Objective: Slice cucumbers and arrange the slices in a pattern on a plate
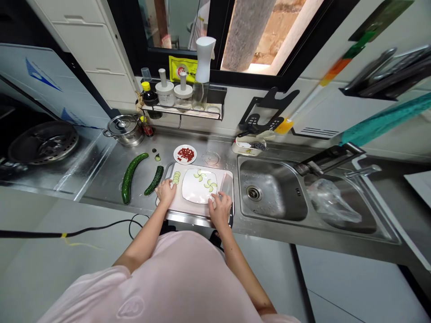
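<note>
Just beyond the left fingers (170, 187), cucumber slices (176, 177) lie on the board (191, 210)

Dark green cucumber (130, 178), pale green slices (200, 175) on white plate (197, 195), pink shirt (168, 278)

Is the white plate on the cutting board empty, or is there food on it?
Not empty: the white plate holds cucumber slices, laid out in two small fan shapes on its upper half.
</note>
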### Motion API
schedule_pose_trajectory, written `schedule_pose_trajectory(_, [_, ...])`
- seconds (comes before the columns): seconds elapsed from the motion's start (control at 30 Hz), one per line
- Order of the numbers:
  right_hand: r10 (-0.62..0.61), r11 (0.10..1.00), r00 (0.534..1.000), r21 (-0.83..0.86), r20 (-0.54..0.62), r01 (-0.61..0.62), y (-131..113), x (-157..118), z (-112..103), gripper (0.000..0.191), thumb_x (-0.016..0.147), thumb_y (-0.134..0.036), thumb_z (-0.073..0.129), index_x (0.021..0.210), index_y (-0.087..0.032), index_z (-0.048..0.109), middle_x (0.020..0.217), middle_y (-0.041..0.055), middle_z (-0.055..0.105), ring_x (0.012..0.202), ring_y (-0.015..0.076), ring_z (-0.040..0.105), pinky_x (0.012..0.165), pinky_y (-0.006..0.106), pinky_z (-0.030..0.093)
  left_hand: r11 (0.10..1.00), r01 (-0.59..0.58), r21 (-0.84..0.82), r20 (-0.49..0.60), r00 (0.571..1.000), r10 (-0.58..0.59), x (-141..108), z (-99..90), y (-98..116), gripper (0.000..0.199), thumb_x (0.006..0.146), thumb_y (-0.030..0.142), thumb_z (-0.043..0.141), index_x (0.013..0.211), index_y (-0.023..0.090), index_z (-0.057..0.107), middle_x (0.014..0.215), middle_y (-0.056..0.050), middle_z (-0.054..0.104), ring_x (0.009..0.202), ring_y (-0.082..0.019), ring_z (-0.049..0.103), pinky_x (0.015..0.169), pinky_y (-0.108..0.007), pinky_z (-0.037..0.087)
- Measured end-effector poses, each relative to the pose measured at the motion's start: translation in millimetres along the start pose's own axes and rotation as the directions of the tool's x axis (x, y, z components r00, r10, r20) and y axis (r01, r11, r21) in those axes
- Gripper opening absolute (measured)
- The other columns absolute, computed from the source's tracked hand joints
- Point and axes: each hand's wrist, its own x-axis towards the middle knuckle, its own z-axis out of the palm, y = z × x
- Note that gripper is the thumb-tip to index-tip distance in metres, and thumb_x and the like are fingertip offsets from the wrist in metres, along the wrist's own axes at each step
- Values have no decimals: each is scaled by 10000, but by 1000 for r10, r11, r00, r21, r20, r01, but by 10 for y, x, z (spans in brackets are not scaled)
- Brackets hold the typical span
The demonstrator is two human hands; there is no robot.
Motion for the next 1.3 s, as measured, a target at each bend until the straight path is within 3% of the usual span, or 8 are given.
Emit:
schedule_pose_trajectory(0.67, [-23,999,1000,45,5,23,-83,13,-24,230,872,-286,476,996,-202,650,1172,115,483,1137,282,334,941,463,341,1000,-11,-26,-35,999,10,44,48,-13,207,785,327,540,941,222,628,970,-82,636,956,-258,558,837,-378,337])
schedule_pose_trajectory(0.83, [-18,999,1000,30,-1,18,-54,13,-15,226,870,-291,482,990,-205,653,1167,113,488,1131,283,339,934,466,341,993,-50,-102,-83,996,41,41,48,-24,145,781,265,540,888,218,625,883,-61,660,904,-233,577,792,-328,365])
schedule_pose_trajectory(0.93, [-14,1000,1000,25,3,13,-43,18,-11,228,871,-294,484,990,-203,656,1162,114,495,1124,281,352,929,465,344,971,-41,-235,-96,995,19,69,43,-41,129,772,274,552,856,214,630,797,-39,661,808,-203,591,735,-292,389])
schedule_pose_trajectory(1.0, [-18,999,1000,31,5,18,-41,31,-8,227,872,-295,483,981,-201,658,1154,112,501,1114,275,363,931,460,344,920,-7,-392,-79,997,-26,109,34,-36,136,746,282,580,844,204,632,776,-29,659,730,-172,589,685,-265,405])
schedule_pose_trajectory(1.1, [-30,998,1000,63,3,29,-48,85,-1,230,872,-297,480,975,-197,661,1115,110,522,1085,263,388,927,445,353,754,35,-656,-10,998,-55,164,-27,40,172,700,293,616,819,169,635,772,-35,659,664,-135,576,648,-238,429])
schedule_pose_trajectory(1.2, [-44,990,999,136,-2,44,-95,211,-10,244,872,-304,477,995,-194,657,1047,103,552,1042,249,427,915,428,370,563,57,-825,69,998,-1,161,-190,212,234,662,318,657,816,142,641,771,-50,659,687,-128,583,678,-237,452])
schedule_pose_trajectory(1.3, [-71,967,997,244,4,67,-214,410,-67,253,876,-304,471,1014,-189,649,976,88,588,987,231,482,905,405,383,431,68,-900,119,988,94,88,-428,435,287,653,331,688,859,137,647,820,-63,666,735,-134,598,703,-246,465])
